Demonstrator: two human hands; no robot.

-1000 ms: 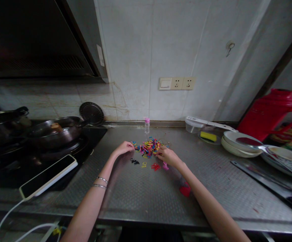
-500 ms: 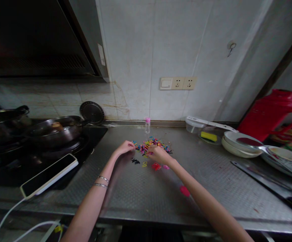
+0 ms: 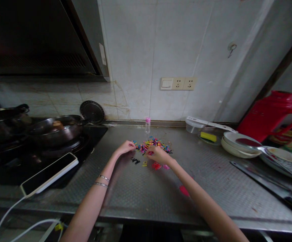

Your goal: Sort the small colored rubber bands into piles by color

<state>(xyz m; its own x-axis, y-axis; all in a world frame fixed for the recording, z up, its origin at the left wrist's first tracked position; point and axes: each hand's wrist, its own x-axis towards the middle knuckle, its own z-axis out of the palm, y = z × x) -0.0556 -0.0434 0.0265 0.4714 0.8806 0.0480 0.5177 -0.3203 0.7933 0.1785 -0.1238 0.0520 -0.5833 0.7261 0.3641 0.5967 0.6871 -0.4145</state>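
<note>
A heap of small multicoloured rubber bands (image 3: 162,145) lies on the metal counter. My right hand (image 3: 158,155) is at its near side, thumb and fingers pinched, with a pinkish-red rubber band (image 3: 150,153) showing at the fingertips. At the heap's left edge my left hand (image 3: 126,147) rests low with its fingers drawn together; what they hold, if anything, is too small to make out. Sorted by colour, black bands (image 3: 135,161), yellow bands (image 3: 144,163), red bands (image 3: 156,165) and pink bands (image 3: 166,166) lie in front. A small clear bottle with a pink cap (image 3: 148,125) stands behind.
A bright pink piece (image 3: 184,190) lies partly under my right forearm. To the left are a phone (image 3: 49,174) on a cable and a pan (image 3: 56,132) on the stove. On the right are a sponge (image 3: 208,136), bowls (image 3: 239,149), a knife (image 3: 259,179) and a red thermos (image 3: 266,116).
Both hands stay in nearly the same places. The fingers of my right hand have shifted slightly at the heap's near edge, and the view has moved a little.
</note>
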